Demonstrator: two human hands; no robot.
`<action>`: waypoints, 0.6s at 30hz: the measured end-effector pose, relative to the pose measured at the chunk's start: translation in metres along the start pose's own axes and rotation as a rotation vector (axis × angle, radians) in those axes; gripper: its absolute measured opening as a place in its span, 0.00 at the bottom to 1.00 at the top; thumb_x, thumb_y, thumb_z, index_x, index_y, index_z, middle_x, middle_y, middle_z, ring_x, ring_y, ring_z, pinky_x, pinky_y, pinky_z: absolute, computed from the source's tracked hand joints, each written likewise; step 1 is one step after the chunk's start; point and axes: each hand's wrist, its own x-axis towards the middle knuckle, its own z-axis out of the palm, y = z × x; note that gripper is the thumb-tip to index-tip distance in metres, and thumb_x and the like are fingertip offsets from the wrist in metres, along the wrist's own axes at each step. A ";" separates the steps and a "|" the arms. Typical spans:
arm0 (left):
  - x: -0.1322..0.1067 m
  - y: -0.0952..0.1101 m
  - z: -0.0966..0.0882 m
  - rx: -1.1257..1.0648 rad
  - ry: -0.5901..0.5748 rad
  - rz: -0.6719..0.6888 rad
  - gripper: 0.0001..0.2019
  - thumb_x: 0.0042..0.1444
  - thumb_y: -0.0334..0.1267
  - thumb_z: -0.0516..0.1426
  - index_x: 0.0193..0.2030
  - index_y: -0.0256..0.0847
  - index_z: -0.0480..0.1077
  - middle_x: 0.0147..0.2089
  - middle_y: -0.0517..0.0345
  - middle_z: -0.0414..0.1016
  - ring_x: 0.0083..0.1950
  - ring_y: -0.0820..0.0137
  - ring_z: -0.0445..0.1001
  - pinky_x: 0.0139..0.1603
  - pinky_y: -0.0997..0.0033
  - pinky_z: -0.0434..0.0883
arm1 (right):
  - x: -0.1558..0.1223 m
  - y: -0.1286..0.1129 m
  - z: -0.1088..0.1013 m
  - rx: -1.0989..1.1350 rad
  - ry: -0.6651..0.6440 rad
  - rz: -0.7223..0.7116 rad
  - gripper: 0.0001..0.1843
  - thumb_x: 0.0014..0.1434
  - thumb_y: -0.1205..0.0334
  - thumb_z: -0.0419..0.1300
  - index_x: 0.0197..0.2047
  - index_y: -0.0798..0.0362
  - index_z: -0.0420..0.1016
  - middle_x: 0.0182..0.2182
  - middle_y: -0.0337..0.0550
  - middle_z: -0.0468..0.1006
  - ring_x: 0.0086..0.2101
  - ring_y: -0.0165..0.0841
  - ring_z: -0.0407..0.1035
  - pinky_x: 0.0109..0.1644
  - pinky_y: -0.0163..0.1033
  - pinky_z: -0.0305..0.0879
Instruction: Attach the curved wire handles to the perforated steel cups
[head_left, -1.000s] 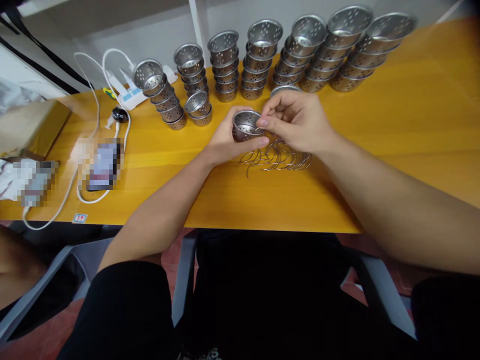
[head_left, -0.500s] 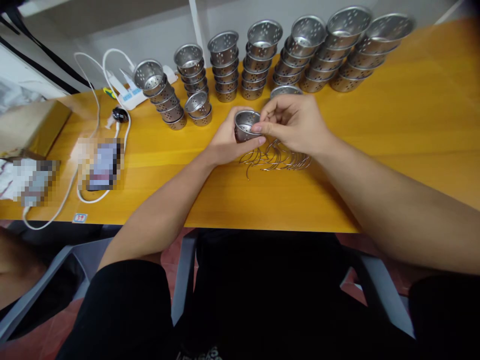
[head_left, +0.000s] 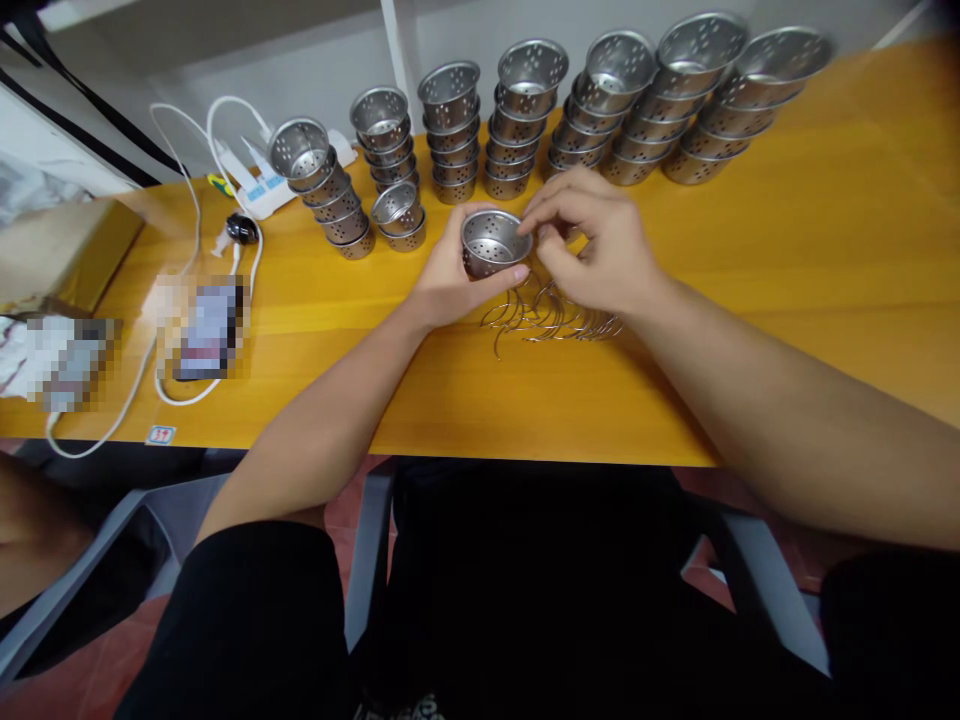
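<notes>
A small perforated metal cup (head_left: 491, 258) sits in my left hand (head_left: 450, 275), mouth up and tilted toward me. The left fingers wrap its far side while the thumb lies along the near side. At the cup's right rim is my right hand (head_left: 596, 240), its index fingertip touching or very close to the edge. The right thumb is bent and apart from that fingertip, and nothing shows between them. Below the right hand, a loose bunch of thin curved metal wires (head_left: 555, 318) lies on the table, partly covered by the hand.
Stacks of perforated cups (head_left: 527, 125) line the back of the yellow table (head_left: 450, 400). A shorter stack (head_left: 399, 215) stands beyond my left hand. To the left are a phone (head_left: 210, 330), white cables, a power strip (head_left: 266, 195) and a cardboard box (head_left: 75, 255).
My right thumb has drawn back from the cup's rim and the right fingers have lifted slightly. The cup in my left hand has shifted a little left, showing more of its inside.
</notes>
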 end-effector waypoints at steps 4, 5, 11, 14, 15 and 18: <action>-0.001 0.006 -0.001 0.017 0.013 0.008 0.47 0.76 0.75 0.73 0.83 0.47 0.63 0.75 0.45 0.80 0.80 0.45 0.86 0.87 0.37 0.83 | -0.001 0.011 0.002 -0.041 -0.052 -0.094 0.08 0.79 0.41 0.75 0.52 0.33 0.91 0.58 0.50 0.90 0.60 0.61 0.82 0.68 0.77 0.85; -0.002 0.007 -0.001 0.017 0.010 0.010 0.47 0.76 0.74 0.73 0.83 0.47 0.63 0.75 0.44 0.80 0.80 0.45 0.86 0.87 0.37 0.83 | -0.002 0.013 0.003 -0.037 -0.065 -0.128 0.07 0.79 0.45 0.75 0.53 0.34 0.91 0.60 0.51 0.90 0.61 0.62 0.83 0.69 0.78 0.85; -0.004 0.004 -0.003 0.019 -0.005 0.042 0.46 0.78 0.75 0.71 0.85 0.51 0.60 0.75 0.47 0.79 0.79 0.47 0.86 0.86 0.38 0.83 | -0.007 0.020 0.007 -0.034 -0.170 -0.215 0.17 0.76 0.63 0.71 0.63 0.38 0.94 0.72 0.52 0.84 0.71 0.64 0.80 0.80 0.83 0.78; -0.003 0.001 -0.002 0.017 0.005 0.098 0.46 0.78 0.77 0.69 0.85 0.52 0.59 0.74 0.48 0.78 0.77 0.50 0.87 0.83 0.41 0.84 | -0.008 0.019 0.007 -0.061 -0.168 -0.187 0.20 0.75 0.62 0.71 0.65 0.37 0.94 0.72 0.51 0.84 0.73 0.65 0.78 0.80 0.82 0.79; -0.003 -0.001 -0.002 0.021 0.009 0.114 0.46 0.78 0.78 0.68 0.85 0.52 0.58 0.75 0.48 0.78 0.77 0.50 0.87 0.83 0.42 0.84 | -0.008 0.018 0.007 -0.061 -0.156 -0.176 0.19 0.75 0.60 0.72 0.65 0.36 0.94 0.72 0.50 0.84 0.73 0.65 0.78 0.79 0.81 0.80; 0.001 -0.009 -0.007 0.065 0.039 0.136 0.46 0.78 0.79 0.67 0.86 0.53 0.58 0.76 0.47 0.77 0.79 0.49 0.86 0.84 0.43 0.83 | -0.006 0.015 0.006 -0.040 -0.084 -0.163 0.19 0.77 0.53 0.73 0.67 0.33 0.92 0.69 0.50 0.85 0.70 0.64 0.80 0.73 0.76 0.85</action>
